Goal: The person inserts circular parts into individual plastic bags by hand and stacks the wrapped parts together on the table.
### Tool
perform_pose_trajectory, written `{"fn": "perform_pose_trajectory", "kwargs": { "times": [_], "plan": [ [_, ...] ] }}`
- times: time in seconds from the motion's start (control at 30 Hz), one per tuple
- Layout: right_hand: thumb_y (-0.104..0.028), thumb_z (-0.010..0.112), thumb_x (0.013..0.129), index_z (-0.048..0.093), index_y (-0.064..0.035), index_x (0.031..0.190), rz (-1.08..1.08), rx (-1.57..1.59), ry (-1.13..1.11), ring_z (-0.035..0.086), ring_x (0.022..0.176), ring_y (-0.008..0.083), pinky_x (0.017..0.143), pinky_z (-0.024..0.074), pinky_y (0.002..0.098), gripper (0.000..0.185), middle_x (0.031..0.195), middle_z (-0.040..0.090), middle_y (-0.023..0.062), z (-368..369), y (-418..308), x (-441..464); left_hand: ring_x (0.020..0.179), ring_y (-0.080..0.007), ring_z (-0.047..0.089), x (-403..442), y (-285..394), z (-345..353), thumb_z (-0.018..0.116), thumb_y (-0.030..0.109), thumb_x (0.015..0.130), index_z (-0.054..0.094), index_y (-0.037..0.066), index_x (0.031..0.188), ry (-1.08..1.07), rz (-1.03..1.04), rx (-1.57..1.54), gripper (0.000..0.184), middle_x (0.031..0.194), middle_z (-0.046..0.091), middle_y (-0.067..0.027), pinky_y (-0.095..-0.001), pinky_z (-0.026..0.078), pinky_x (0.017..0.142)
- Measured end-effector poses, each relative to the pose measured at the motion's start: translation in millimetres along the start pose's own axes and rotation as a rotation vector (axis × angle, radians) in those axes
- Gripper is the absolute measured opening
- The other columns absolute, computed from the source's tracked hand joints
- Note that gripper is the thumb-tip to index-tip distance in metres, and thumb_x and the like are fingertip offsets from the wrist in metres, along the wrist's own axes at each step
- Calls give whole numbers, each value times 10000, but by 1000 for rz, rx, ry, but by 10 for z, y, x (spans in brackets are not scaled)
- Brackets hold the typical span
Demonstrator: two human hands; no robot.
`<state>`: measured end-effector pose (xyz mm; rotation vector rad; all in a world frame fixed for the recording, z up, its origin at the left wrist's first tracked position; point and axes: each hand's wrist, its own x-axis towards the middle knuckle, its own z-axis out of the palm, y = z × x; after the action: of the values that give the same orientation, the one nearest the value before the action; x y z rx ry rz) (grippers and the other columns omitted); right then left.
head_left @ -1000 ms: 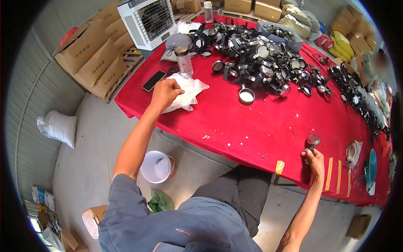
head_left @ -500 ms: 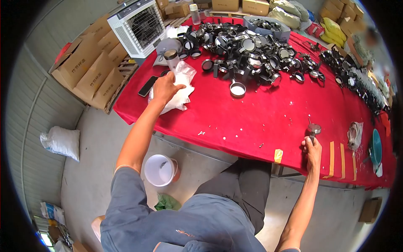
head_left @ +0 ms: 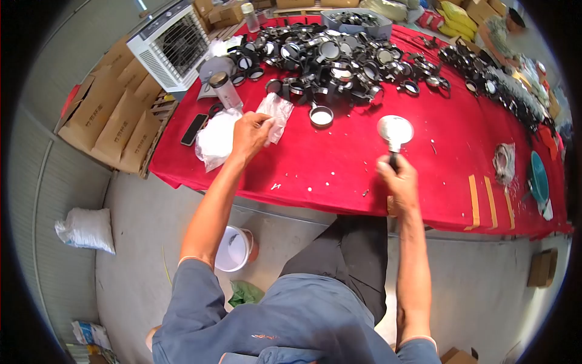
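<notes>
My left hand (head_left: 251,136) pinches a thin clear plastic bag (head_left: 277,115) and lifts it off a pile of white plastic bags (head_left: 216,138) on the red tablecloth. My right hand (head_left: 400,179) is wrapped round the black handle of a round, metal-headed piece (head_left: 396,130), its bright disc face turned up above the table. A similar round piece (head_left: 321,116) with a pale face lies between the two hands, at the front of a large heap of such black-handled pieces (head_left: 339,60).
A phone (head_left: 194,130), a lidded jar (head_left: 225,91) and a cap (head_left: 215,68) lie left. An air cooler (head_left: 173,48) and cartons (head_left: 115,121) stand beyond. A white bucket (head_left: 233,249) is on the floor. At right are a teal basin (head_left: 538,176) and another person (head_left: 503,36).
My left hand has moved right, drawing one plastic bag away from the pile. My right hand has moved left and away from me, turning the round piece so its bright face shows.
</notes>
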<state>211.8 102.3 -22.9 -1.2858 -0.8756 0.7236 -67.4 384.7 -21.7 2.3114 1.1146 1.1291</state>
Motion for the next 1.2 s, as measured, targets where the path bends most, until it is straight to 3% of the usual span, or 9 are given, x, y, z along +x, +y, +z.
{"fn": "perform_pose_trajectory", "kwargs": {
  "times": [0.2,0.3,0.47,0.57,0.63,0.67,0.87,1.1,1.2],
  "plan": [
    [-292,692,1022,685,-19,965,92,293,-180,551,694,82,668,433,247,279,785,634,8,666,296,-46,668,-90,629,-255,498,558,726,317,981,801,4,1002,-324,-343,-384,323,722,729,-43,-291,507,628],
    [-357,654,1035,689,-22,913,156,403,-261,558,686,106,654,422,256,358,737,612,18,630,409,-175,635,-57,556,-331,706,653,705,293,1009,802,3,1014,-375,-323,-453,306,701,680,12,-277,457,575],
    [-343,655,1011,668,-30,850,173,25,-332,531,668,84,615,407,270,352,723,598,-10,552,402,-142,621,-41,509,-345,959,590,657,247,1047,785,-9,1050,-521,-410,-622,286,716,647,58,-260,398,532],
    [-345,666,974,652,-5,842,88,-369,-310,504,643,81,583,408,308,365,675,574,-5,533,279,-114,712,-31,546,-367,884,612,646,244,1059,778,-9,1083,-557,-218,-597,286,783,668,53,-242,438,591],
    [-395,674,921,664,26,871,96,-558,-362,553,596,257,602,432,433,424,637,532,176,499,164,-83,742,-33,565,-382,937,598,639,235,1064,773,-7,1108,-574,-233,-628,281,817,682,50,-241,463,621],
    [-395,674,921,664,26,871,95,-557,-359,553,596,257,602,432,433,424,637,532,176,502,164,-69,772,-35,583,-382,967,594,632,227,1068,769,-5,1133,-589,-251,-660,277,851,696,47,-240,488,651],
    [-408,649,910,680,21,899,79,-724,-364,668,818,461,741,509,534,431,814,666,267,521,89,-10,798,-42,583,-411,1032,596,629,265,1079,755,23,1221,-781,-100,-662,308,889,699,51,-247,501,681],
    [-240,658,959,709,-18,1057,-94,-817,-376,637,1079,433,890,508,500,249,1055,654,247,343,27,-171,842,-53,604,-605,1071,594,619,216,1082,744,43,1274,-843,-63,-822,287,1003,745,12,-242,519,719],
    [-93,664,954,716,-42,1192,-267,-661,-182,651,1104,403,983,509,455,249,1159,666,202,343,246,-142,809,-68,595,-745,1272,534,617,185,1077,747,37,1266,-926,-119,-781,273,897,700,24,-258,539,779]
  ]
}}
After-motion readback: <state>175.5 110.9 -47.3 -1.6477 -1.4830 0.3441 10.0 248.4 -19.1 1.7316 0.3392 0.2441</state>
